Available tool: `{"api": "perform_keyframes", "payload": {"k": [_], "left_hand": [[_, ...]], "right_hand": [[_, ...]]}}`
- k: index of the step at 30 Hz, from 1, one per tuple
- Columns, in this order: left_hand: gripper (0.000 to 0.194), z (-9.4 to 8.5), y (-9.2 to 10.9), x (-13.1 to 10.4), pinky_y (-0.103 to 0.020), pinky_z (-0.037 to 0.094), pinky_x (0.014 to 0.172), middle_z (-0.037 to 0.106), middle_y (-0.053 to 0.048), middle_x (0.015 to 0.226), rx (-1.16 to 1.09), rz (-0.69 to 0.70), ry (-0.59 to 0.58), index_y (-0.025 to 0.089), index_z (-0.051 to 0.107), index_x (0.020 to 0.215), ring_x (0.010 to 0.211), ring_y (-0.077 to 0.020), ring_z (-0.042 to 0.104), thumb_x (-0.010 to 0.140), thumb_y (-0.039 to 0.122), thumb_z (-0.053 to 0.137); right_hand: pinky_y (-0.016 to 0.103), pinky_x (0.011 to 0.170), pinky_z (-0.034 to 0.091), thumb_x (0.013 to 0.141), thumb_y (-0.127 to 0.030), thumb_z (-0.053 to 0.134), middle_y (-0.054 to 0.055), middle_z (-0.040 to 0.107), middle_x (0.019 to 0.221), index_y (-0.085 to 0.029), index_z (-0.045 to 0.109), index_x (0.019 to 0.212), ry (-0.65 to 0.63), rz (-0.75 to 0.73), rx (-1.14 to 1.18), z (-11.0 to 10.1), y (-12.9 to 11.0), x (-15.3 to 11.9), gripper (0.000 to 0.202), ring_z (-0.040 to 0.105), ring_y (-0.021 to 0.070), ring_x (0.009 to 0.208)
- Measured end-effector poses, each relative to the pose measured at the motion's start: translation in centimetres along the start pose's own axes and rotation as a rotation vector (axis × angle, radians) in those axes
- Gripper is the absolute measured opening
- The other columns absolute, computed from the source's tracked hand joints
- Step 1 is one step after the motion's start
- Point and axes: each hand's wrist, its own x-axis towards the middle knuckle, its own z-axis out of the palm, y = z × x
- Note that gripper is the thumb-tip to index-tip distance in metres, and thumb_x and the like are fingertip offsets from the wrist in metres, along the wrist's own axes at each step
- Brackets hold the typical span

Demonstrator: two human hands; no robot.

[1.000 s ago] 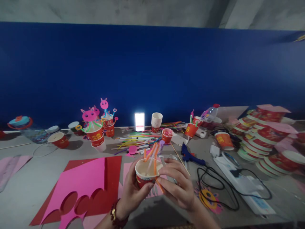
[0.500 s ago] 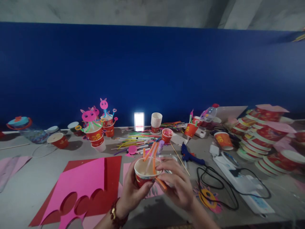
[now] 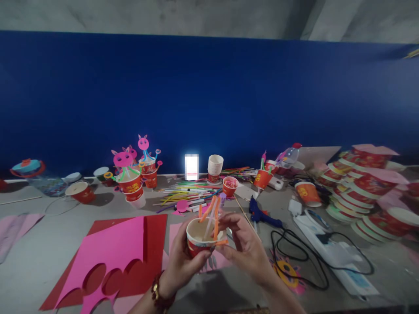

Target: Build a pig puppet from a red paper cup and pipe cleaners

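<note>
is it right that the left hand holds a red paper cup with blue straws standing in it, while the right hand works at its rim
Not quite: the straws in the red paper cup are orange, not blue, as the head view shows. The rest holds: the left hand holds the cup and the right hand is at its rim.
</note>
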Motion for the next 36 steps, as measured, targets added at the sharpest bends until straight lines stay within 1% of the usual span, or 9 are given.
{"api": "perform_keyframes", "payload": {"k": [4, 7, 9, 12, 16, 22, 28, 32, 36], "left_hand": [[0.062, -0.2, -0.4, -0.1, -0.036, 0.057, 0.096, 0.068, -0.012, 0.129, 0.016, -0.015, 0.000, 0.024, 0.057, 0.135, 0.115, -0.0291, 0.069, 0.078, 0.028, 0.081], [0.062, -0.4, 0.0, 0.1, -0.041, 0.054, 0.101, 0.066, -0.013, 0.132, 0.117, 0.014, 0.004, 0.024, 0.056, 0.136, 0.121, -0.0313, 0.065, 0.079, 0.028, 0.080], [0.060, -0.5, 0.6, 0.5, -0.044, 0.052, 0.104, 0.066, -0.012, 0.133, 0.207, 0.025, -0.022, 0.024, 0.056, 0.136, 0.123, -0.0314, 0.063, 0.080, 0.026, 0.078], [0.062, -0.4, 1.6, 1.0, -0.043, 0.053, 0.102, 0.067, -0.011, 0.130, 0.298, 0.011, -0.067, 0.025, 0.055, 0.134, 0.119, -0.0305, 0.065, 0.078, 0.023, 0.080], [0.066, -0.3, 2.3, 1.4, -0.042, 0.055, 0.100, 0.069, -0.010, 0.125, 0.344, -0.014, -0.071, 0.026, 0.055, 0.133, 0.114, -0.0292, 0.068, 0.074, 0.025, 0.084], [0.067, -0.5, 1.3, 1.2, -0.042, 0.055, 0.099, 0.069, -0.011, 0.126, 0.380, 0.033, -0.068, 0.026, 0.056, 0.132, 0.114, -0.0304, 0.068, 0.072, 0.032, 0.086], [0.069, -1.0, -0.2, 0.8, -0.043, 0.057, 0.095, 0.069, -0.014, 0.125, 0.423, 0.074, -0.049, 0.023, 0.056, 0.133, 0.111, -0.0324, 0.069, 0.072, 0.039, 0.086], [0.065, -1.0, 0.2, 0.8, -0.045, 0.057, 0.094, 0.071, -0.012, 0.120, 0.572, 0.154, -0.048, 0.024, 0.058, 0.130, 0.106, -0.0315, 0.070, 0.073, 0.037, 0.084], [0.064, -0.8, 0.7, 0.9, -0.047, 0.057, 0.095, 0.070, -0.013, 0.120, 0.662, 0.191, -0.021, 0.024, 0.057, 0.129, 0.106, -0.0320, 0.070, 0.072, 0.034, 0.083]], "right_hand": [[0.038, 0.100, 0.049, 0.084, -0.025, 0.079, 0.005, 0.069, 0.108, -0.029, 0.055, 0.125, -0.003, 0.049, 0.025, 0.3, 0.2, -0.2, 0.049, 0.065, 0.0222, 0.105], [0.037, 0.099, 0.050, 0.083, -0.022, 0.078, 0.006, 0.068, 0.112, -0.028, 0.056, 0.125, 0.004, 0.019, -0.024, 0.2, 0.1, -0.2, 0.048, 0.066, 0.0223, 0.105], [0.036, 0.097, 0.052, 0.082, -0.020, 0.076, 0.006, 0.067, 0.113, -0.028, 0.058, 0.123, 0.007, -0.007, -0.062, 0.1, 0.1, -0.2, 0.046, 0.065, 0.0221, 0.105], [0.033, 0.095, 0.052, 0.082, -0.020, 0.075, 0.006, 0.065, 0.115, -0.027, 0.060, 0.122, -0.014, -0.009, -0.103, 0.1, 0.0, -0.2, 0.043, 0.064, 0.0223, 0.107], [0.032, 0.095, 0.052, 0.082, -0.021, 0.075, 0.006, 0.065, 0.115, -0.027, 0.061, 0.122, -0.035, 0.008, -0.101, 0.3, 0.0, -0.3, 0.043, 0.063, 0.0222, 0.107], [0.031, 0.089, 0.053, 0.080, -0.021, 0.075, 0.005, 0.067, 0.110, -0.026, 0.063, 0.116, -0.043, 0.025, -0.056, 0.3, -0.3, -0.3, 0.038, 0.064, 0.0223, 0.102], [0.034, 0.097, 0.050, 0.082, -0.020, 0.073, 0.005, 0.064, 0.113, -0.026, 0.062, 0.112, -0.060, 0.039, -0.022, 0.2, -0.1, -0.6, 0.033, 0.062, 0.0236, 0.109], [0.035, 0.096, 0.050, 0.081, -0.021, 0.075, 0.004, 0.065, 0.110, -0.027, 0.062, 0.112, -0.064, 0.001, -0.040, 0.3, 0.3, -0.6, 0.034, 0.063, 0.0230, 0.105], [0.037, 0.096, 0.050, 0.082, -0.021, 0.075, 0.006, 0.065, 0.113, -0.027, 0.061, 0.112, -0.072, 0.002, -0.037, 0.5, 0.4, -0.6, 0.033, 0.062, 0.0241, 0.109]]}}
